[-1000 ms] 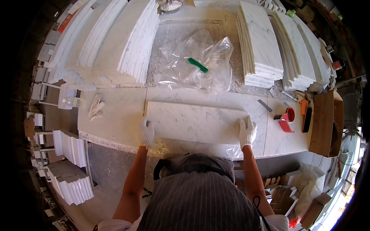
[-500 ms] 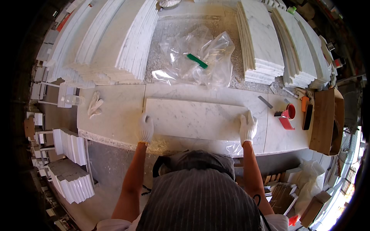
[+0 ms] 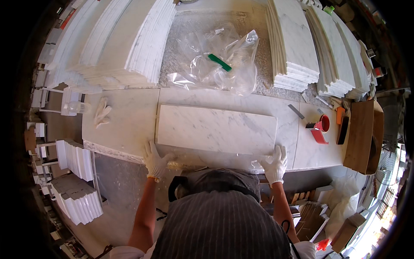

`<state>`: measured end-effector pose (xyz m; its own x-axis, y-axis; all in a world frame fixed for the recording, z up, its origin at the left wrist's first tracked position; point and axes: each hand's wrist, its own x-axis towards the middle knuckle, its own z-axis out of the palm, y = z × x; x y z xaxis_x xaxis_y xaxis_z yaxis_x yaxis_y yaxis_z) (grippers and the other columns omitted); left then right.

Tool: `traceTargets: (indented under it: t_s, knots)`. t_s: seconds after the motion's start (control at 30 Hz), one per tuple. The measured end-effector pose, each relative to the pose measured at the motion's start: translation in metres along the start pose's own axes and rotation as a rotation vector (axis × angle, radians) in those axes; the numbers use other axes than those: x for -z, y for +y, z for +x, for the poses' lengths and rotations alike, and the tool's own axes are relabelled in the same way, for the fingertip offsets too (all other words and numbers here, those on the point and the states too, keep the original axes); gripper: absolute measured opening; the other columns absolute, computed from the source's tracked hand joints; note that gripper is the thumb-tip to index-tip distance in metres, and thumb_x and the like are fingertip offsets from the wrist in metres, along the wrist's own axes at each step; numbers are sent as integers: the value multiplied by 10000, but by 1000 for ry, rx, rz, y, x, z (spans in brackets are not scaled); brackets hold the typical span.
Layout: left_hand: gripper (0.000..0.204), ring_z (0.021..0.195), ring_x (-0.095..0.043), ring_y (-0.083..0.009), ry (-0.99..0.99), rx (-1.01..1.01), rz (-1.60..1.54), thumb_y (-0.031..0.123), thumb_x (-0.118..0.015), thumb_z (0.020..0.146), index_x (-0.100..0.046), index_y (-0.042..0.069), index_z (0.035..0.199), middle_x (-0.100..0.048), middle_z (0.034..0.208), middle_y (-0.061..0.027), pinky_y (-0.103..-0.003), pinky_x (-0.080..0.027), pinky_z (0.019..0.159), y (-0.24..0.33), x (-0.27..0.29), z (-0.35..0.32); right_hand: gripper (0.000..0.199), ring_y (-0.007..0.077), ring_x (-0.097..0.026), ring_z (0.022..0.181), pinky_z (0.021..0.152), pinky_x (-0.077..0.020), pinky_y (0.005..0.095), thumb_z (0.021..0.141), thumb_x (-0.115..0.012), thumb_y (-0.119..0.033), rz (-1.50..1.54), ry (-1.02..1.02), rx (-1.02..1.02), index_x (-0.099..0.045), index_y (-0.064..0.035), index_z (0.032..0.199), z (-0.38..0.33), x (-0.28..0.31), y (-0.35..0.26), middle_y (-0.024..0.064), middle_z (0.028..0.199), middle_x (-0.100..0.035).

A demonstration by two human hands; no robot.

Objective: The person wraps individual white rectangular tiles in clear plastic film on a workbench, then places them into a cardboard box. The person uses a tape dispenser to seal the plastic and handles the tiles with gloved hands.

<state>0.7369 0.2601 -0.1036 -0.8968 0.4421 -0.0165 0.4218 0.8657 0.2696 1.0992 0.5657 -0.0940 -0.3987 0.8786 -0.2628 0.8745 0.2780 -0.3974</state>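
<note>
A long white marble slab (image 3: 215,129) with grey veins lies flat on the pale work table (image 3: 125,134) in front of me. My left hand (image 3: 156,162), in a white knit glove, is at the table's front edge, just below the slab's near left corner. Its fingers are spread, with nothing in them. My right hand (image 3: 274,166), gloved the same way, is by the slab's near right corner with thumb and fingers apart. It holds nothing; whether a fingertip touches the slab, I cannot tell.
Clear plastic film (image 3: 224,60) with a green strip (image 3: 220,62) lies behind the slab. Stacks of marble slabs (image 3: 297,47) rise at both sides. A loose glove (image 3: 102,112) is at left; a red tape dispenser (image 3: 320,129), metal strip (image 3: 296,111) and cardboard box (image 3: 362,138) are at right.
Both hands have let go of the slab's two ends and drawn back toward me, their fingers spreading. The slab still lies flat on the table.
</note>
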Motion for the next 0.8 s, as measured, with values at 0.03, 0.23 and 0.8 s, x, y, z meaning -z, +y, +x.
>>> traceTargets:
  t_s: [0.03,0.23,0.8]
  knots:
    - [696,1321,-455,-414,18,-23,60,319,-787,814,-537,-36,1358,-532,1412,-210,-496,-403,1074,13,5,-12,775,411,-376,1398,1153,-294,499,760,-812,-397,56,96,-46,-521,-55,1391,-16,-9,-5,216,1547,-367]
    - [410,1195,-540,-367,-63,158,-169,259,-770,824,-670,-48,1077,-614,1268,-178,-486,-449,1005,24,8,-12,218,308,-582,1065,903,-467,433,852,-728,-220,241,241,-39,-639,-57,966,-37,-32,-8,146,1178,-616]
    - [158,823,-647,-137,-721,381,-1539,239,-600,1020,-650,89,1011,-661,849,-10,-279,-557,661,-9,-5,21,263,125,-578,660,537,-449,269,1028,-602,-336,1899,-880,-528,-649,-105,1144,10,36,-17,21,832,-629]
